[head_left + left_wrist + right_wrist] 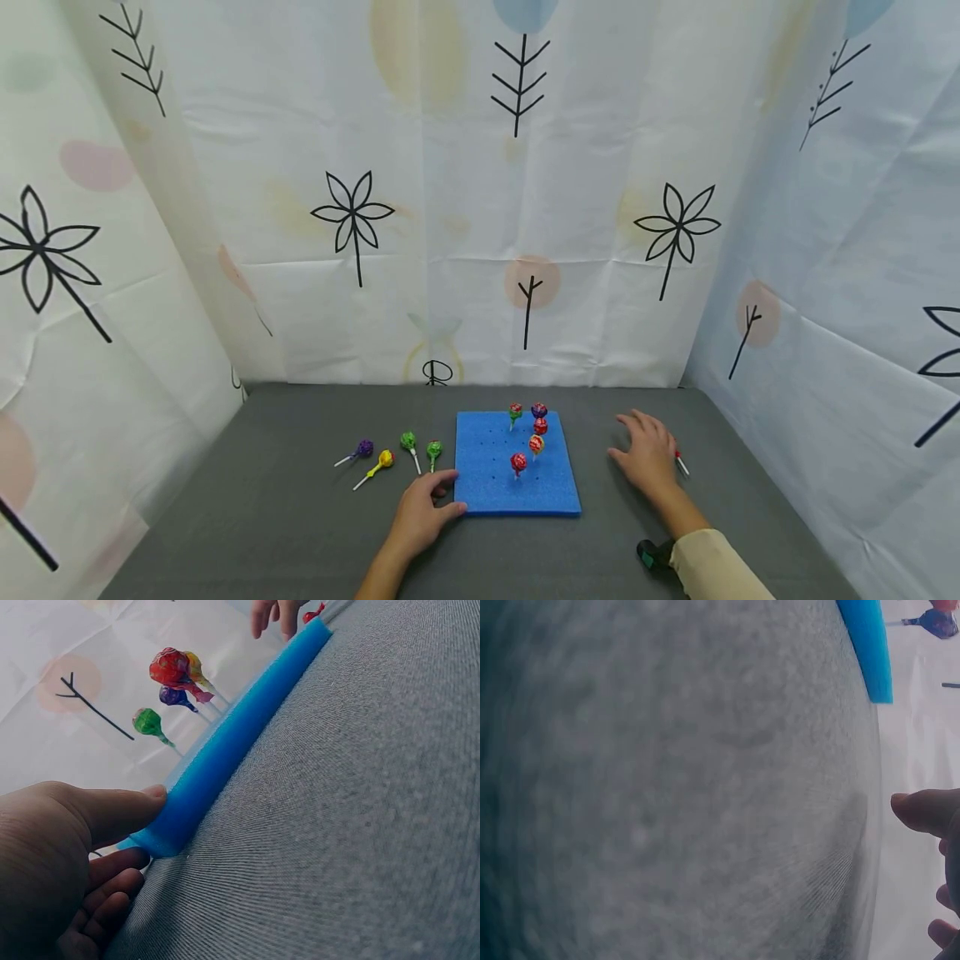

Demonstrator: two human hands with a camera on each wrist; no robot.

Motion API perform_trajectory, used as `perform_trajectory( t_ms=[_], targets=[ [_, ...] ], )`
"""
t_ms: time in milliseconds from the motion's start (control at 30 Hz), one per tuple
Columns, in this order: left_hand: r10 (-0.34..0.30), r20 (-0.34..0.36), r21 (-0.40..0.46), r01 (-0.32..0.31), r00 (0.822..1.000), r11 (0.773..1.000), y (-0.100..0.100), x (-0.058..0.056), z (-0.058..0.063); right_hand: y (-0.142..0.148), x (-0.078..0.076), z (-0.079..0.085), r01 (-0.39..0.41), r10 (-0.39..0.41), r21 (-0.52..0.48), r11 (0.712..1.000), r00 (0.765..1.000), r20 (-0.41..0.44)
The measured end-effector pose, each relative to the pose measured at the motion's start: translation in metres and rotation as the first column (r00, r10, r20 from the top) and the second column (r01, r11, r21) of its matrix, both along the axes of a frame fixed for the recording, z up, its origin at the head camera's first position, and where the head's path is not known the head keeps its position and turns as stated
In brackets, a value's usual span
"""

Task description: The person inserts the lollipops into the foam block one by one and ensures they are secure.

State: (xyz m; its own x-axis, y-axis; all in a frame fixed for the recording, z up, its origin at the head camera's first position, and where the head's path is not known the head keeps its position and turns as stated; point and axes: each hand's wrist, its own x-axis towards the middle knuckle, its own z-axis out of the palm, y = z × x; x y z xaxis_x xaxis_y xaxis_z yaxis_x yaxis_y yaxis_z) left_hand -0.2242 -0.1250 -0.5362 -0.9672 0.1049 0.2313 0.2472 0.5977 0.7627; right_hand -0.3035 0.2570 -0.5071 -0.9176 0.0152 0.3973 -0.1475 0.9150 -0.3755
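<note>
My left hand [420, 512] rests at the front left corner of a blue foam board [487, 496], its thumb and index finger touching the edge. Several wrapped lollipops stand upright in the board: a green-and-red lollipop [515, 412], a purple lollipop [539, 410], a red-and-yellow lollipop [536, 444] and red ones, such as the front red lollipop [518, 463]. To the right of the board, my right hand [647, 454] hovers with fingers spread and slightly bent, nothing between them. Beside it lies another red lollipop [678, 456], partly hidden behind the hand.
Left of the board lie a purple lollipop [364, 449], a yellow lollipop [386, 458] and two green ones, the nearer green lollipop [434, 450] beside my left hand. Everything is on a grey cloth-covered table [285, 517]. Patterned white curtains [465, 317] enclose its back and sides.
</note>
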Motion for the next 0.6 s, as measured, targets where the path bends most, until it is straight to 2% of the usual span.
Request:
perform_trajectory(
  t_ms=[267, 467, 600],
  targets=[
    [0.004, 0.018, -0.002, -0.004, 1.000, 1.000, 0.001, 0.000, 0.002, 0.009, -0.004, -0.004, 0.059, -0.058, -0.011, 0.998, 0.995, 0.079],
    [0.009, 0.001, -0.009, -0.009, 1.000, 1.000, 0.001, 0.000, 0.002, 0.018, -0.004, 0.000, 0.090, -0.086, -0.028, 0.996, 0.989, 0.123],
    [0.016, 0.014, -0.009, -0.016, 1.000, 1.000, 0.001, 0.000, 0.002, 0.024, -0.005, 0.003, 0.103, -0.093, -0.048, 0.994, 0.982, 0.166]
  ],
)
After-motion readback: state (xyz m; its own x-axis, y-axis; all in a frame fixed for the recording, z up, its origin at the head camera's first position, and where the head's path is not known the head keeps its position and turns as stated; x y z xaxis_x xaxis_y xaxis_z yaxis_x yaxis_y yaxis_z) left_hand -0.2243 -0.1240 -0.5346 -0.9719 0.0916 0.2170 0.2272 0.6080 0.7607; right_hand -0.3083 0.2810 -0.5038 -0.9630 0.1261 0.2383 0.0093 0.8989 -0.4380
